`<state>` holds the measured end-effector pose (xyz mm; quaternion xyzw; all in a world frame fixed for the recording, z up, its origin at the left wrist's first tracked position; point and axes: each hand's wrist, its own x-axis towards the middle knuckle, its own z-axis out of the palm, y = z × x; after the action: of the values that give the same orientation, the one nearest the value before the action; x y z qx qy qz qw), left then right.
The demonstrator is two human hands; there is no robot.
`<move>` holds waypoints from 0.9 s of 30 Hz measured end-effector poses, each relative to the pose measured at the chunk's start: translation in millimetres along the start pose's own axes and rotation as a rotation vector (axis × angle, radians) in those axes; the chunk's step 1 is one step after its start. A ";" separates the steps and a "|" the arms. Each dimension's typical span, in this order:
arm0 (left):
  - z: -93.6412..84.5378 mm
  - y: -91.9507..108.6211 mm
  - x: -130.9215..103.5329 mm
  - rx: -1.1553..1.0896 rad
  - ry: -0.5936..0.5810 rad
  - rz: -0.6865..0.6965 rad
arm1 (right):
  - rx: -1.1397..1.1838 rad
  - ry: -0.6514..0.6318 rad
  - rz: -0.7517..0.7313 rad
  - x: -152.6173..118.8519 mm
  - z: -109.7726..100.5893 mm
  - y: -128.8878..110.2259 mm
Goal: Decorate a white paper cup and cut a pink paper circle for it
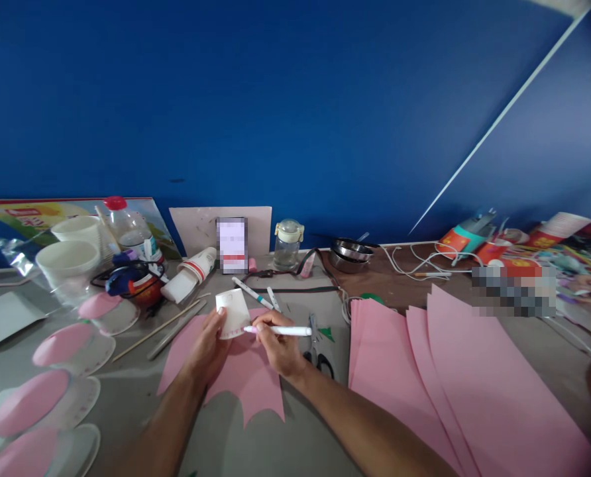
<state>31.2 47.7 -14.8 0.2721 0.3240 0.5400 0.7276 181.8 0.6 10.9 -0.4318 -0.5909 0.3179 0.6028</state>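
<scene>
My left hand (pixel 210 338) grips a white paper cup (pixel 232 309) by its side, with small pink marks in a row near its lower edge. In my right hand (pixel 278 346) is a white marker (pixel 289 330), held like a pen, its pink tip at the cup's marked edge. Beneath both hands lies a pink paper sheet (pixel 248 381) with scalloped cut-outs along its near side. A pair of scissors (pixel 320 361) with black handles lies just right of my right hand, partly hidden by it. Two more markers (pixel 250 293) rest beyond the cup.
Pink-and-white paper pieces (pixel 32 401) line the left side. Stacked white cups (pixel 69 258) and a bottle (pixel 126 228) stand behind them. A phone (pixel 233 245) leans upright at the back beside a glass jar (pixel 288 245). Large pink sheets (pixel 494 377) cover the right; metal bowls (pixel 350 254) sit behind.
</scene>
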 end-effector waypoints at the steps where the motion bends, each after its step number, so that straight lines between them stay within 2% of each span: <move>1: -0.2 -0.1 0.1 0.000 0.001 0.002 | 0.002 -0.004 -0.005 0.0 0.2 0.1; 11: 1.7 1.1 -0.7 0.011 0.009 0.005 | -0.016 0.019 0.026 2.1 0.2 0.2; 17: 0.2 0.2 0.8 0.023 -0.008 0.018 | 0.120 0.038 0.129 2.4 0.2 2.6; 27: -1.3 0.8 2.5 0.029 -0.038 0.022 | 0.018 0.003 0.001 0.7 0.3 -1.8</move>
<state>30.2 50.4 -15.5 0.2962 0.3150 0.5381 0.7235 181.3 0.5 12.8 -0.4270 -0.5870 0.3228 0.6074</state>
